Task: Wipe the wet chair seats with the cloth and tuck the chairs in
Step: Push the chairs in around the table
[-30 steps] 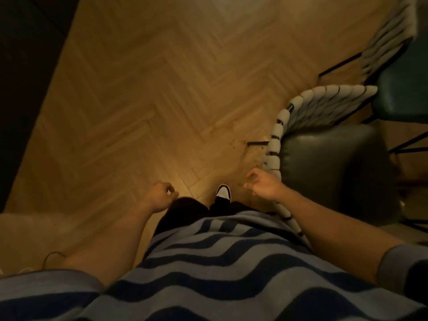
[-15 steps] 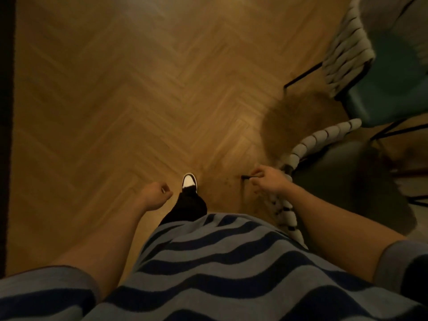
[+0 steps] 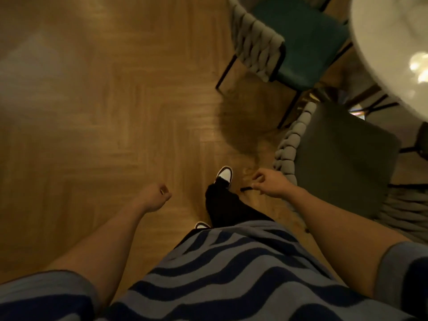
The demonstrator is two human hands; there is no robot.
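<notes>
A chair with a dark grey seat (image 3: pixel 342 163) and a pale woven backrest (image 3: pixel 287 147) stands at my right. Beyond it is a second chair with a teal seat (image 3: pixel 308 42) and the same kind of woven back (image 3: pixel 254 40). My right hand (image 3: pixel 271 185) hangs just left of the near chair's backrest, fingers loosely curled, holding nothing. Out over the floor, my left hand (image 3: pixel 155 196) is loosely curled and also holds nothing. No cloth is in view. The picture is too dim and blurred to tell whether the seats are wet.
A white round table (image 3: pixel 393 54) fills the upper right corner, with both chairs pulled out from it. Herringbone wood floor (image 3: pixel 104 100) spreads to the left and ahead. My shoe (image 3: pixel 224 174) is forward between my hands. Thin black chair legs (image 3: pixel 225 70) reach onto the floor.
I have stepped forward and turned right, so the teal chair and the table have come into view. My right hand has come off the near chair's backrest.
</notes>
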